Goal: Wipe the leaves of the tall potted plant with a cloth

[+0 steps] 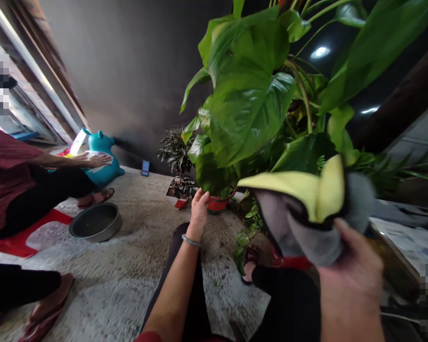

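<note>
A large potted plant with broad glossy green leaves (249, 104) fills the upper middle and right. Low on its left side, my left hand (199, 209) has its fingers closed at the lower edge of a dark green leaf (214, 173), just beside the red pot (217, 204). My right hand (356, 256) grips a folded cloth (299, 190), yellow on one face and grey on the other with dark edging. The cloth is raised in front of the lower leaves and hides part of them.
A small dark-leaved potted plant (178, 156) stands by the wall. On the left, a seated person's hand (98, 161) rests near a teal animal-shaped toy (102, 142). A grey basin (95, 223) sits on the rough floor, and a phone (145, 167) leans against the wall.
</note>
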The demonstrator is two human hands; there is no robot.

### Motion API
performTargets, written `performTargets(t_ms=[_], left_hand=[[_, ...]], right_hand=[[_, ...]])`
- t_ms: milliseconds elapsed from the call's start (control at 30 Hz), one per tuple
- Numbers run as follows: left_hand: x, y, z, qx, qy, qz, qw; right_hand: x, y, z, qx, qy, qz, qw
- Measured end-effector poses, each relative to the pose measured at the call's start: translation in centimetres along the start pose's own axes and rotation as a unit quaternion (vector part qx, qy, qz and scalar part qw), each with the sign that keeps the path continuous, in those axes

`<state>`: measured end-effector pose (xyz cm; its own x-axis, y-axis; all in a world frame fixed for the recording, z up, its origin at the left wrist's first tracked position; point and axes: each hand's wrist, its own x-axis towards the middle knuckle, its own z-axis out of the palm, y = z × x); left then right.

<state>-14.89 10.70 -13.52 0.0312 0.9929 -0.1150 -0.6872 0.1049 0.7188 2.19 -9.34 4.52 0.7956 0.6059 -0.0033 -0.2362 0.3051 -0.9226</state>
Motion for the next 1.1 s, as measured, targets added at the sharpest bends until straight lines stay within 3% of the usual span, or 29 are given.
performTargets(t_ms=[67, 100, 133, 200, 233, 300, 400, 467, 533, 600, 633, 700, 767, 867, 933, 1000, 1100], left_hand=[[-0.4, -0.1, 1.1, -0.011, 0.004, -0.009, 1.0], [-0.7, -0.3, 1.5, -0.018, 0.005, -0.012, 1.0], [-1.1, -0.5, 1.8, -0.022, 0.006, -0.016, 1.0], [-1.9, -0.8, 1.7, -0.019, 0.009, -0.036, 0.999], [-2.2, -0.8, 1.4, -0.015, 0.011, -0.048, 0.999], [-2.6, -0.8, 0.8, -0.012, 0.003, -0.062, 0.998], [-2.6, -0.2, 0.2, -0.011, -0.026, -0.059, 0.998], [-2.6, 0.3, 0.4, -0.004, -0.039, -0.054, 0.998], [-2.7, 0.5, 0.9, 0.005, -0.043, -0.05, 0.998], [-3.0, 0.6, 1.5, 0.013, -0.048, -0.056, 0.997], [-3.2, 0.5, 1.7, 0.015, -0.053, -0.062, 0.997], [-3.5, 0.3, 1.8, 0.014, -0.063, -0.068, 0.996], [-3.6, 0.2, 1.5, 0.012, -0.064, -0.063, 0.996], [-3.1, 0.4, 0.7, 0.016, -0.05, -0.055, 0.997], [-2.6, 0.7, 0.3, 0.014, -0.037, -0.056, 0.998], [-2.2, 0.9, 0.1, 0.009, -0.027, -0.054, 0.998], [-2.1, 0.9, 0.3, 0.008, -0.023, -0.048, 0.999]], right_hand=[[1.4, -0.8, 3.4, 0.066, -0.02, -0.102, 0.992], [1.9, -0.2, 5.0, 0.081, -0.033, -0.102, 0.991], [2.1, 1.1, 6.3, 0.076, -0.046, -0.066, 0.994], [1.5, 4.9, 7.3, 0.022, -0.061, 0.089, 0.994], [0.8, 6.9, 7.0, -0.011, -0.067, 0.15, 0.986], [-1.3, 9.5, 5.0, -0.049, -0.078, 0.21, 0.973], [-3.6, 8.2, 1.5, -0.056, -0.038, 0.234, 0.97], [-3.4, 4.7, 1.0, -0.029, 0.011, 0.165, 0.986], [-2.2, 1.5, 2.4, 0.018, 0.044, 0.022, 0.999], [-0.7, 0.5, 5.0, 0.056, 0.051, -0.086, 0.993], [-0.2, 1.0, 6.2, 0.061, 0.042, -0.095, 0.993], [0.1, 4.0, 7.8, 0.037, 0.0, -0.033, 0.999], [-0.8, 8.0, 7.3, -0.021, -0.053, 0.085, 0.995], [-3.1, 11.9, 3.5, -0.072, -0.071, 0.223, 0.969], [-4.0, 11.2, 0.8, -0.068, -0.046, 0.246, 0.966], [-3.8, 8.4, -0.2, -0.06, 0.009, 0.196, 0.979], [-2.1, 3.9, 1.9, -0.016, 0.073, -0.002, 0.997]])
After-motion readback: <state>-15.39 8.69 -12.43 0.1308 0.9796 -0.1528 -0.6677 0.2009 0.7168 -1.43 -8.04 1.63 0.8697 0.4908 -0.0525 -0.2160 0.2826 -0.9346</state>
